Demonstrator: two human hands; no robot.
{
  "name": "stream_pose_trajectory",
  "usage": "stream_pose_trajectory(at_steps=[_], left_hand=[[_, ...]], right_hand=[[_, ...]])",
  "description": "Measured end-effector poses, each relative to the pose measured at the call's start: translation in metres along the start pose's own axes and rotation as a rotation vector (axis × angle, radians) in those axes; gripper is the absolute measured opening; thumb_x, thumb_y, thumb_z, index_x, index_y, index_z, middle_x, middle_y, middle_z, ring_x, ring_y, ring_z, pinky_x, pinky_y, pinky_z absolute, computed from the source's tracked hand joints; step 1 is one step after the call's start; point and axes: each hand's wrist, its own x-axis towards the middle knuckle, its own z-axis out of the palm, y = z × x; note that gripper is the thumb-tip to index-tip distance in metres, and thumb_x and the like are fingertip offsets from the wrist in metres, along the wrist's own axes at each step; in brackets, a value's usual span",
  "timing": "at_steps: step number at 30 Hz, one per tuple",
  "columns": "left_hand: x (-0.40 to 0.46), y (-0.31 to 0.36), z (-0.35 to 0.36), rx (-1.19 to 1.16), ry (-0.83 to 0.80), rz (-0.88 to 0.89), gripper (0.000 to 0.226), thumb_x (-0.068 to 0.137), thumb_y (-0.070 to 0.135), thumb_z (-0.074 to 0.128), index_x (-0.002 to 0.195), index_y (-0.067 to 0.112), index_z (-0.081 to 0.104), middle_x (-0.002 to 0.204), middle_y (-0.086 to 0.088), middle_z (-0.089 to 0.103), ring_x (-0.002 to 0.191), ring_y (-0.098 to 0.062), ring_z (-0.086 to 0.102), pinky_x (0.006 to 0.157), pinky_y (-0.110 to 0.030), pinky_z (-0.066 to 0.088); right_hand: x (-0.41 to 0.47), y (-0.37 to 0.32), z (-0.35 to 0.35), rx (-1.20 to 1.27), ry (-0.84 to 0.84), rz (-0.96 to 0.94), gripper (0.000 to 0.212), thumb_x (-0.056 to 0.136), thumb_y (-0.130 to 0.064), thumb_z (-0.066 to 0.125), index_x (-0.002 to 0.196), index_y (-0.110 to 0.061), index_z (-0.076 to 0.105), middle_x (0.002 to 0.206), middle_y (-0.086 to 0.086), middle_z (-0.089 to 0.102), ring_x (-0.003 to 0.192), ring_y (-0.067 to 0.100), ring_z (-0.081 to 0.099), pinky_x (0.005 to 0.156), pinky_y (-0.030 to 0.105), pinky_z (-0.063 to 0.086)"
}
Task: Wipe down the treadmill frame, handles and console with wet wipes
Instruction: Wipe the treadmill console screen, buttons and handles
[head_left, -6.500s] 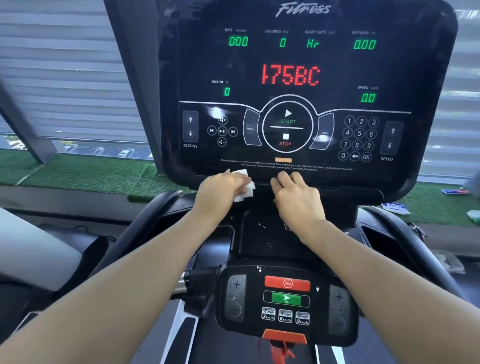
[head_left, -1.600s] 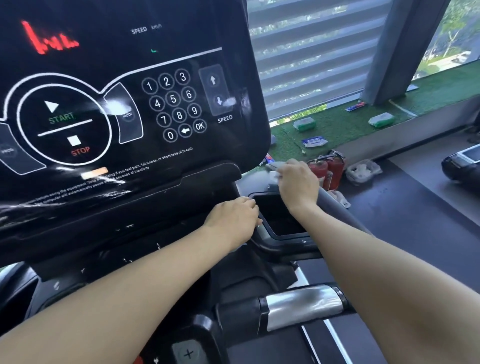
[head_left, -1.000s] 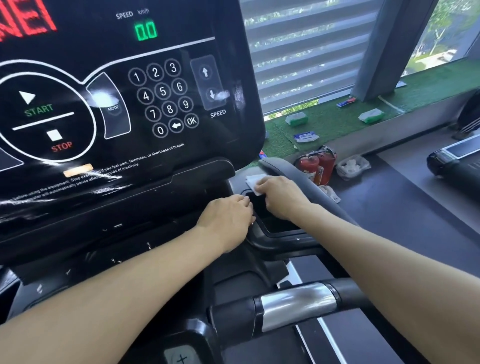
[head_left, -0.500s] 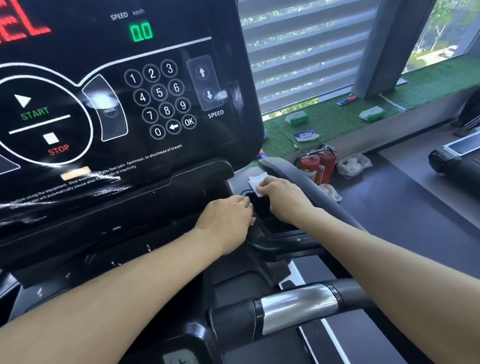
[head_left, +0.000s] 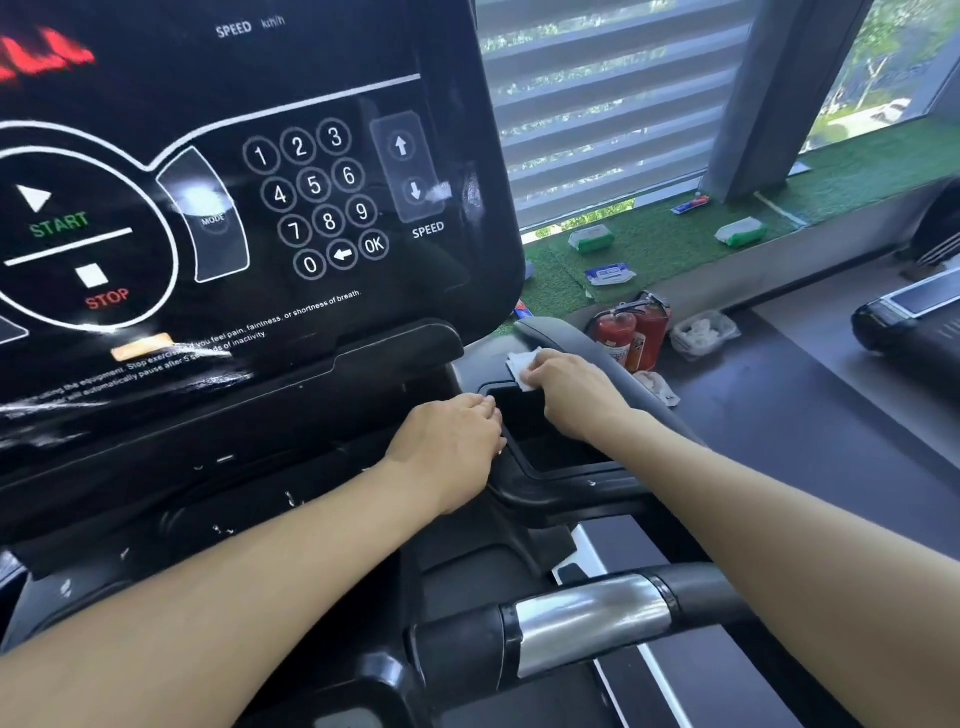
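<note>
Right grip (head_left: 574, 397) on wipe (head_left: 522, 366), tray rim (head_left: 558, 474)

Fire extinguishers (head_left: 631, 332): two red, upright on the dark floor below the sill.
Grass-mat sill (head_left: 654, 249): runs along the window.
Blinds (head_left: 597, 104): grey slats, behind the sill.
</note>
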Motion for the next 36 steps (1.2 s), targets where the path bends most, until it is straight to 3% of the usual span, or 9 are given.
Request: stream_pose_trajectory(at_steps=[5, 11, 16, 22, 28, 33, 36], left_hand=[[-0.001, 0.002, -0.003, 0.002, -0.023, -0.007, 0.047, 0.105, 0.03, 0.022, 0.148, 0.013, 0.028, 0.155, 0.002, 0.026, 0.143, -0.011, 0.02, 0.11, -0.026, 0.029], [0.0, 0.001, -0.001, -0.005, -0.029, -0.008, 0.047, 0.105, 0.029, 0.021, 0.148, 0.012, 0.027, 0.156, 0.002, 0.025, 0.143, -0.01, 0.019, 0.111, -0.027, 0.03], [0.0, 0.001, -0.002, -0.001, -0.037, -0.005, 0.047, 0.105, 0.03, 0.021, 0.149, 0.013, 0.026, 0.156, 0.002, 0.024, 0.144, -0.01, 0.017, 0.112, -0.026, 0.029], [0.001, 0.0, 0.0, -0.008, -0.017, 0.0, 0.047, 0.104, 0.03, 0.022, 0.148, 0.013, 0.029, 0.155, 0.003, 0.027, 0.143, -0.01, 0.02, 0.109, -0.029, 0.033], [0.001, 0.0, 0.001, -0.022, -0.005, 0.012, 0.047, 0.105, 0.029, 0.021, 0.149, 0.013, 0.026, 0.156, 0.002, 0.023, 0.144, -0.009, 0.017, 0.112, -0.025, 0.028], [-0.003, 0.0, -0.006, -0.026, 0.003, 0.005, 0.044, 0.105, 0.031, 0.023, 0.144, 0.015, 0.036, 0.151, 0.004, 0.033, 0.14, -0.011, 0.026, 0.105, -0.029, 0.037], [-0.017, -0.004, -0.012, -0.014, 0.007, 0.014, 0.039, 0.103, 0.033, 0.028, 0.135, 0.019, 0.047, 0.141, 0.006, 0.045, 0.131, -0.013, 0.039, 0.092, -0.031, 0.046]], right_hand=[[0.024, -0.003, -0.006, 0.016, -0.014, 0.094, 0.027, 0.086, 0.004, 0.048, 0.108, -0.004, 0.061, 0.124, 0.011, 0.051, 0.114, 0.03, 0.051, 0.081, 0.034, 0.042], [0.001, 0.01, -0.002, -0.02, 0.003, 0.044, 0.037, 0.083, 0.006, 0.046, 0.112, -0.009, 0.063, 0.124, 0.006, 0.052, 0.113, 0.03, 0.052, 0.085, 0.039, 0.046], [0.016, 0.002, -0.001, 0.078, -0.007, 0.097, 0.027, 0.086, 0.002, 0.044, 0.107, -0.007, 0.06, 0.127, 0.008, 0.047, 0.12, 0.028, 0.042, 0.09, 0.037, 0.042], [0.006, -0.002, 0.007, 0.151, 0.036, -0.063, 0.035, 0.087, 0.002, 0.047, 0.114, -0.009, 0.065, 0.125, 0.003, 0.052, 0.12, 0.023, 0.045, 0.093, 0.034, 0.042], [0.015, 0.01, 0.003, 0.068, 0.006, 0.058, 0.031, 0.085, 0.003, 0.047, 0.108, -0.007, 0.065, 0.124, 0.006, 0.049, 0.119, 0.025, 0.045, 0.089, 0.036, 0.046], [0.021, -0.016, 0.002, 0.146, 0.019, -0.021, 0.035, 0.085, 0.003, 0.048, 0.113, -0.009, 0.067, 0.128, 0.003, 0.05, 0.121, 0.023, 0.044, 0.094, 0.031, 0.04], [0.016, -0.027, 0.004, 0.233, 0.024, -0.093, 0.034, 0.087, 0.002, 0.051, 0.115, -0.008, 0.068, 0.126, 0.003, 0.055, 0.118, 0.021, 0.049, 0.094, 0.025, 0.037]])
